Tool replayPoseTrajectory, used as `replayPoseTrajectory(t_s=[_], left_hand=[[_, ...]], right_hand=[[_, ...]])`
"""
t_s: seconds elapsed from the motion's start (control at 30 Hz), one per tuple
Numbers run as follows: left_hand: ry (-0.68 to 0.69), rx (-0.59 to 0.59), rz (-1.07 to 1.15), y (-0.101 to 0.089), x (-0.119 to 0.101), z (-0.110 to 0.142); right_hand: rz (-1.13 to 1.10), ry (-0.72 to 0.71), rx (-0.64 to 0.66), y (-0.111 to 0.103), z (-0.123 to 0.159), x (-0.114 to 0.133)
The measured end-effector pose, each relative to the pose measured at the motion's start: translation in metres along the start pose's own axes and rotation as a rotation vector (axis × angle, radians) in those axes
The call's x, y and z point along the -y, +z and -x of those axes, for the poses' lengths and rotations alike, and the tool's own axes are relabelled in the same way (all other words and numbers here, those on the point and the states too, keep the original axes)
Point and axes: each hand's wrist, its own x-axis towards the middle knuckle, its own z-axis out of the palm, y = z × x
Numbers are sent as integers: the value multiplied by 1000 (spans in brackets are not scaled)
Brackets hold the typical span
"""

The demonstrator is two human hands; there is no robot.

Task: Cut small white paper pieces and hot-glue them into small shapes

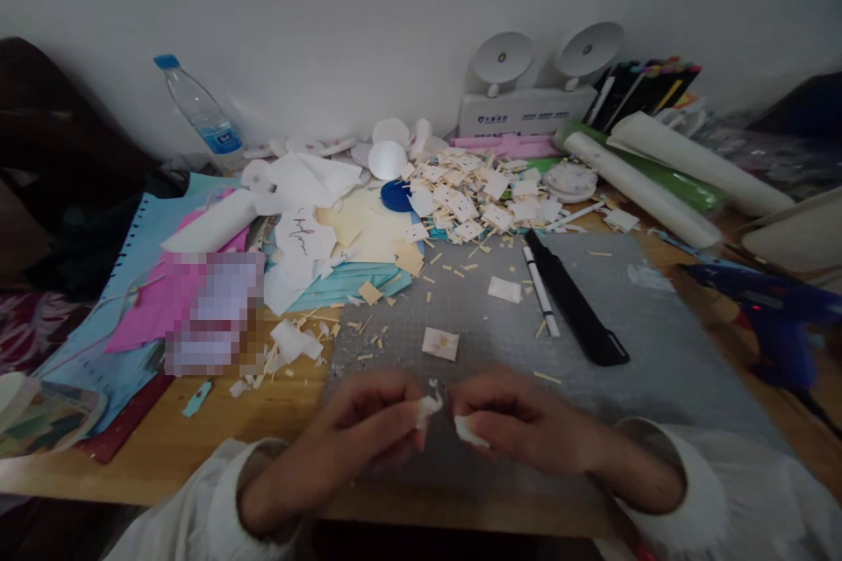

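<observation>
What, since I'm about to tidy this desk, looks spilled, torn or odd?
No liquid spill shows. White scraps and thin offcuts lie scattered over the desk and gray mat, like cutting waste. The white paper with handwriting has ragged edges, as if torn. The left hand and right hand each pinch a white piece.

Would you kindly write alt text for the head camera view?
A person's left hand and right hand each pinch a white scrap over a gray mat on a cluttered table. Beyond lie a pile of small cards and sticks and colored paper; a glue gun sits at right.
</observation>
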Motion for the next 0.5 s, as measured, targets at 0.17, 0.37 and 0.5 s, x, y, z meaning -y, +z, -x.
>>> replayPoseTrajectory(t_s=[0.17, 0.37, 0.5], left_hand=[[63, -312, -194, -33, -2, 7], [47, -729, -903, -95, -6, 18], [-85, -974, -1293, -116, -2, 22]], right_hand=[[-155, -59, -107, -10, 1, -9], [-311, -19, -301, -11, -2, -16], [-403, -52, -407, -11, -4, -12]])
